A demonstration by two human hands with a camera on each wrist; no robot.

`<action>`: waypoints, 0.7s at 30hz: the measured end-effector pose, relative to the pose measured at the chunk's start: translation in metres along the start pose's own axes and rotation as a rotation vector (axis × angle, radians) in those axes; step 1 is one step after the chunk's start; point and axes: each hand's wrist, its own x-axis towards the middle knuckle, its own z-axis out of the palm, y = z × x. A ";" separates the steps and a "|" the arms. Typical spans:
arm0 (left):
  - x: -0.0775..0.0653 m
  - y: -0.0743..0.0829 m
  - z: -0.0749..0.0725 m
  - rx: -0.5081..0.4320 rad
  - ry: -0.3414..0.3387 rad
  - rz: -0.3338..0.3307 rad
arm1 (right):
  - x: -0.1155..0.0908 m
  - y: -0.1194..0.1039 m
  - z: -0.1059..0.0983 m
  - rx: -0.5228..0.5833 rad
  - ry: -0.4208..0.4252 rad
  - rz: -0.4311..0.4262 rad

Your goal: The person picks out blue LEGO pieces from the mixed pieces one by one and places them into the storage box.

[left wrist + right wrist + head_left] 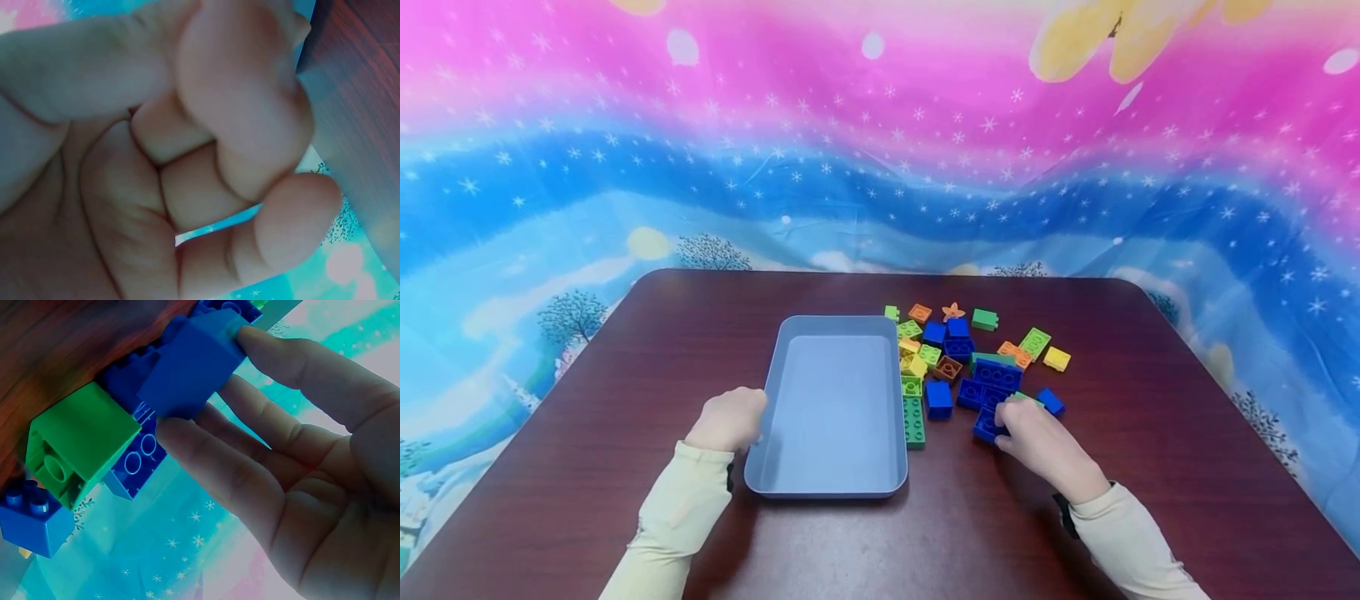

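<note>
My left hand [728,421] is at the left rim of a grey rectangular tray [827,417], with curled fingers seeming to grip it. In the left wrist view the left hand [187,144] hides most of that contact. At the pile of toy building bricks, my right hand [1047,446] pinches a blue brick [194,369] between thumb and fingers. Beside it in the right wrist view lie a green brick [87,440] on its side and another blue brick [37,519]. Whether the pinched brick is joined to its blue neighbours I cannot tell.
Right of the tray lie several loose bricks, including a long green brick [913,422], a brown brick [948,369] and a yellow brick [1057,359]. An orange flower-shaped piece [952,312] is at the back. Behind the dark wooden table [662,333] hangs a patterned cloth [850,167].
</note>
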 end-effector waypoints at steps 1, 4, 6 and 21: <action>0.000 0.000 0.000 -0.001 0.002 0.002 | 0.000 -0.001 -0.001 0.004 -0.002 0.003; -0.001 0.000 0.000 -0.001 0.010 0.010 | 0.001 -0.003 -0.002 0.006 0.000 0.012; -0.001 0.000 0.000 0.003 0.014 0.017 | 0.003 -0.005 -0.002 0.008 0.004 0.014; 0.000 0.000 0.002 0.016 0.025 0.017 | 0.005 -0.013 -0.002 -0.040 0.075 -0.065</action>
